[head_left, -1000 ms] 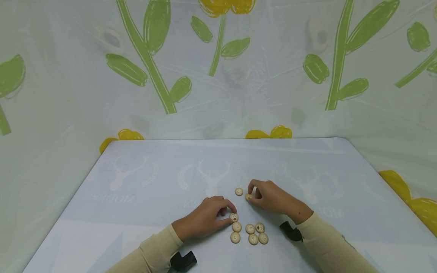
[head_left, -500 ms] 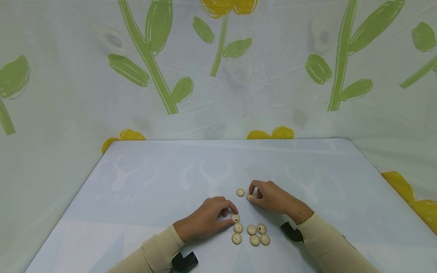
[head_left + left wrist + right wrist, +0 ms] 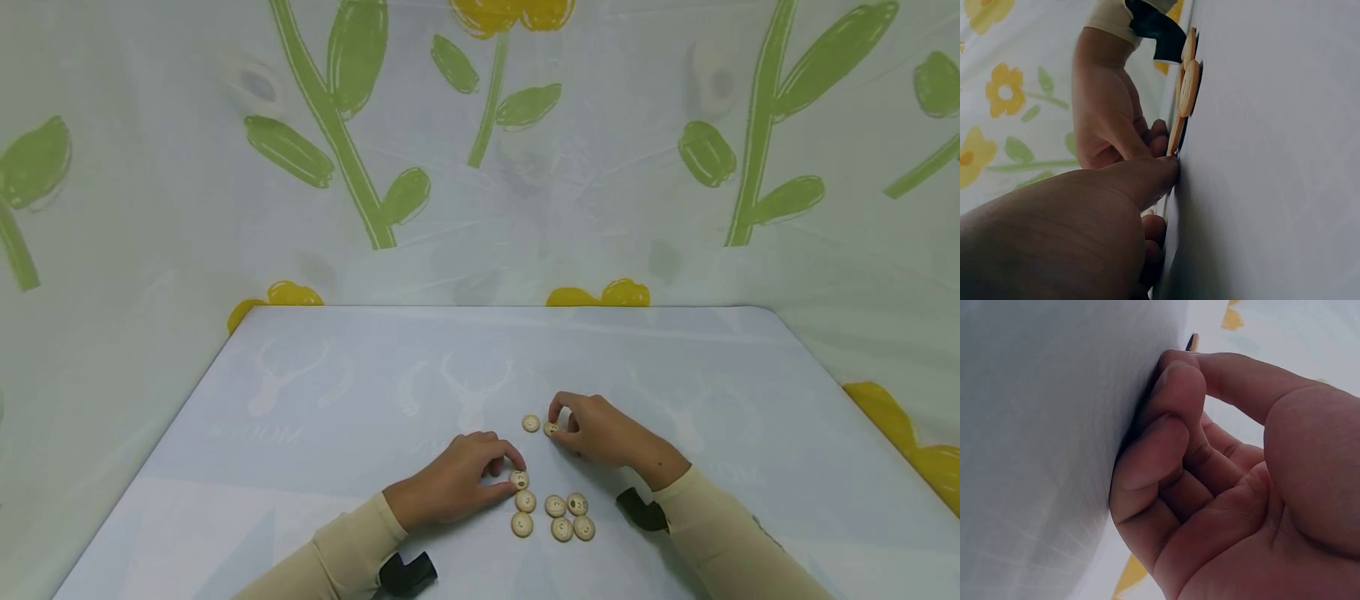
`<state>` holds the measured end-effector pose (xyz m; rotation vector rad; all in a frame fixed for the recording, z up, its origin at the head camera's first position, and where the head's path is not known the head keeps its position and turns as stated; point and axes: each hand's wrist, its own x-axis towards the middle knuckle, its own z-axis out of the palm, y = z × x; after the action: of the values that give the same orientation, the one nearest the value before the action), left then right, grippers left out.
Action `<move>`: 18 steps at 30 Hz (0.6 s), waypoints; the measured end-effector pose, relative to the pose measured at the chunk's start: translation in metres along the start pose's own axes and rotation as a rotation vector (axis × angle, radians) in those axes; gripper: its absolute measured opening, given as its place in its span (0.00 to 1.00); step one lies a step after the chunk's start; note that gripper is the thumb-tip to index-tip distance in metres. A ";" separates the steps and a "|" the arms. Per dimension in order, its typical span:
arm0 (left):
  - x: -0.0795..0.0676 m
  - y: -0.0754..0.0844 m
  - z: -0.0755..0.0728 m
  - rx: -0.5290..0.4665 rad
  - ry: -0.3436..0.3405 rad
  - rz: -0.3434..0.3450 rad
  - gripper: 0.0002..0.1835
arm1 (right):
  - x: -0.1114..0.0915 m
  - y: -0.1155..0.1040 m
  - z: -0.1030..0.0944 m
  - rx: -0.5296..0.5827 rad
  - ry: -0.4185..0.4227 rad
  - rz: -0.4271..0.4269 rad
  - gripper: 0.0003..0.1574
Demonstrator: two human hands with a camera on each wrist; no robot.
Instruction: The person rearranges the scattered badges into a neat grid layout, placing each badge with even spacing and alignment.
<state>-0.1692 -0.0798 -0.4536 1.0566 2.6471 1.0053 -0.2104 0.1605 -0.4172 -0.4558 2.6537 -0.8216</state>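
Small round wooden discs with printed faces lie flat on the table. In the head view my left hand point(image 3: 457, 483) pinches a disc point(image 3: 519, 479) between thumb and index finger, at the far end of a short column. Below it in that column are a middle disc point(image 3: 526, 501) and a near disc point(image 3: 522, 524). Farther back, my right hand point(image 3: 600, 432) pinches another disc point(image 3: 551, 428), partly covered by the fingertips. Just left of that one lies a single disc point(image 3: 531, 423). In the right wrist view the fingers of my right hand point(image 3: 1210, 469) are curled low against the tabletop.
Right of the column, several discs form a tight block, among them a disc with a dark open mouth point(image 3: 577, 504). The pale table point(image 3: 360, 400) carries faint deer prints. A flower-patterned curtain point(image 3: 480, 217) stands behind it. Black wrist mounts point(image 3: 408, 575) sit under both forearms.
My right hand has shifted its disc slightly away from me, more level with the disc beside it. My left hand keeps its pinch in place. The head view has drifted a little.
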 end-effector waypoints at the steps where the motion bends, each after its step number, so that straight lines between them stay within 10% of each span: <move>1: 0.000 0.000 0.000 0.000 0.001 0.001 0.09 | 0.000 0.000 0.000 0.003 -0.002 0.004 0.10; 18: 0.000 0.000 0.000 0.006 0.003 0.004 0.10 | 0.004 0.002 0.003 -0.022 0.021 0.037 0.10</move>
<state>-0.1689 -0.0802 -0.4538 1.0629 2.6531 1.0002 -0.2131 0.1596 -0.4215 -0.4039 2.6847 -0.7916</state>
